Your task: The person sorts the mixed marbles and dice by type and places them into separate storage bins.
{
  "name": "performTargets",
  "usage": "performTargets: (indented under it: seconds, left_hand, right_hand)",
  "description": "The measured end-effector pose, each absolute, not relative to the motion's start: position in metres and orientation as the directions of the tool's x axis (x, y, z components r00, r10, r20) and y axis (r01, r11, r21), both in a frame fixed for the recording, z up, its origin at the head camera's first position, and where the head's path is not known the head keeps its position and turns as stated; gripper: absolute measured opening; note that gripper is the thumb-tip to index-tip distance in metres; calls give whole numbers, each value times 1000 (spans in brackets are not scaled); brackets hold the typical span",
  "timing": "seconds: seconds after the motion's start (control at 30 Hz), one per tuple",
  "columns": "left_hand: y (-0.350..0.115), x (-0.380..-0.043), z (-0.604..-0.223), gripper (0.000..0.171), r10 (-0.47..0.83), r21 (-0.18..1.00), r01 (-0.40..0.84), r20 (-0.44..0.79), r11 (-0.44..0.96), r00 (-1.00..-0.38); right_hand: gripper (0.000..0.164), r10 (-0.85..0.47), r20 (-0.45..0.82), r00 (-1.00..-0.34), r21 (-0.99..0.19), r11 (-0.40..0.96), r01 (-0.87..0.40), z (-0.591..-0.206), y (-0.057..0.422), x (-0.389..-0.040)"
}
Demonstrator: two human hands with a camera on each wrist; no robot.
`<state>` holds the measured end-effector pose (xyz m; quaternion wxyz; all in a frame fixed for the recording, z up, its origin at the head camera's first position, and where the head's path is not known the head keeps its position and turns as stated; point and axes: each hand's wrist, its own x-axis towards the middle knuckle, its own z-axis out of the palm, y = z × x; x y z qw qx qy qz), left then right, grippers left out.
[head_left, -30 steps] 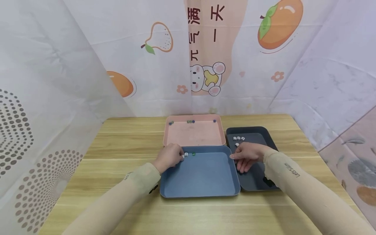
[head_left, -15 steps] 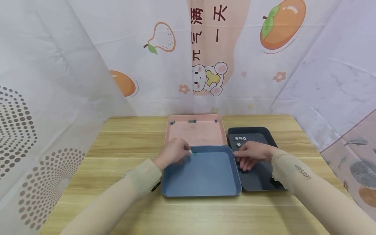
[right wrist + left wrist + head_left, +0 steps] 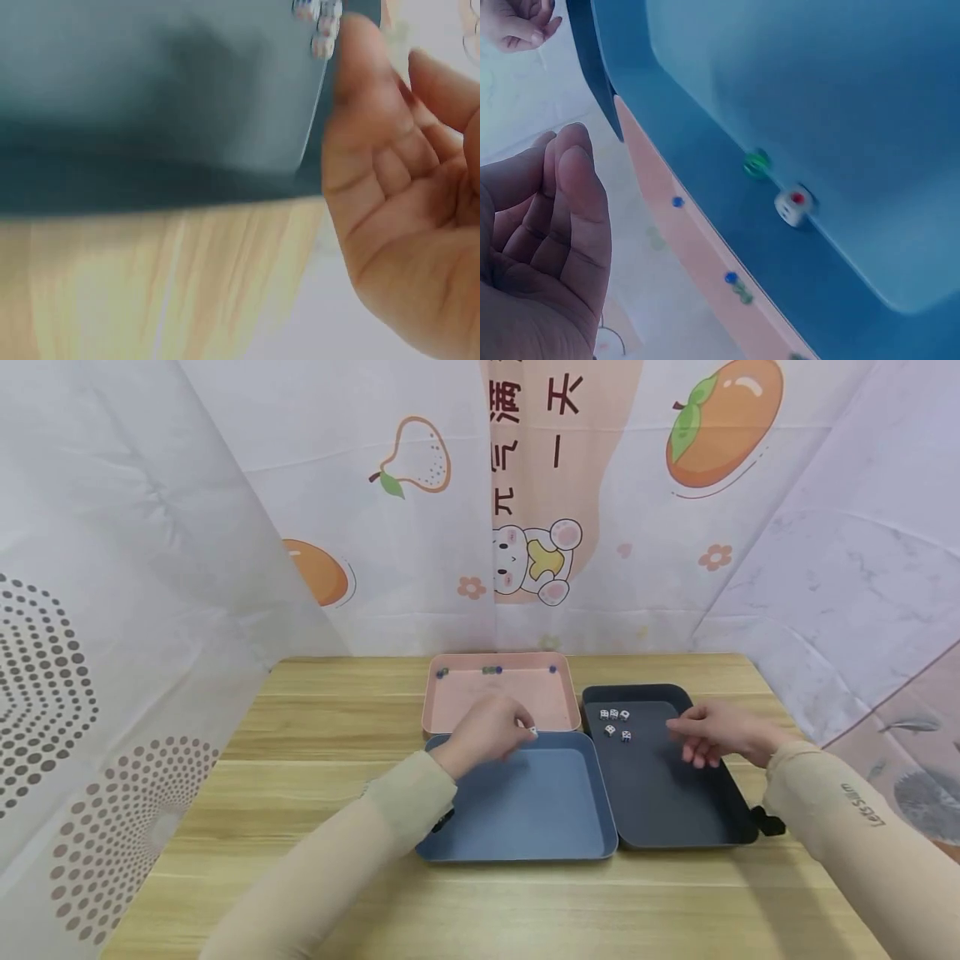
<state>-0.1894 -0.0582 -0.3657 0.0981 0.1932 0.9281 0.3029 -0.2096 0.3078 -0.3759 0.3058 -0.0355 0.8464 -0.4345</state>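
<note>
My left hand pinches a white die at its fingertips, above the far edge of the blue tray. Inside that tray, the left wrist view shows another white die with a red pip, beside a green marble; the left hand hides both in the head view. Over the right side of the dark tray hangs my right hand, fingers loosely bent, thumb apart from them, nothing held. Several white dice lie toward that tray's far left corner.
Behind the blue tray stands a pink tray with several blue and green marbles along its far side. All three trays sit close together on a wooden table. A printed curtain hangs behind the table.
My left hand has picked up a die from the blue tray's far left and carried it rightward. My right hand has moved right, away from the blue tray's edge, exposing another die.
</note>
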Motion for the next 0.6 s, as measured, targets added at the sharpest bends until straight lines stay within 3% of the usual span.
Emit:
performTargets:
  seconds: [0.27, 0.5, 0.6]
  left_hand:
    - [-35, -193, -368, 18, 419, 643, 285, -62, 711, -906]
    - [-16, -198, -374, 18, 410, 662, 279, -48, 696, -911]
    - [-8, -200, -378, 16, 404, 672, 271, -46, 689, -913]
  right_hand:
    - [43, -209, -401, -892, -704, 694, 153, -381, 341, -210]
    - [45, -146, -398, -906, -666, 725, 176, -389, 346, -210]
    - [35, -149, -400, -904, -642, 750, 160, -393, 347, -209]
